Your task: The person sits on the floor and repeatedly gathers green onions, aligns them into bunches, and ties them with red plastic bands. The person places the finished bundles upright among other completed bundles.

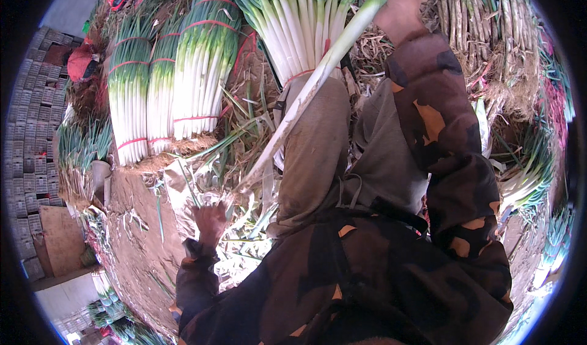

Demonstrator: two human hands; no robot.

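My right hand [400,10], at the top edge, grips the green upper part of a long green onion [305,100]. The stalk slants down to the left across my thigh, its dirty, rooty end low near my left hand. My left hand [211,222] is beside that root end; glare and the angle hide whether its fingers hold anything. Past my knee stands a thick bunch of peeled white-stemmed green onions [293,33] with a red band low around it.
Banded green onion bundles [197,74] stand at left. Unpeeled, rooty onions [486,33] lie at upper right. Peeled husks [250,248] litter the ground by my left leg. Stacked crates [34,129] line the far left. A person in a red head covering [82,63] is at upper left.
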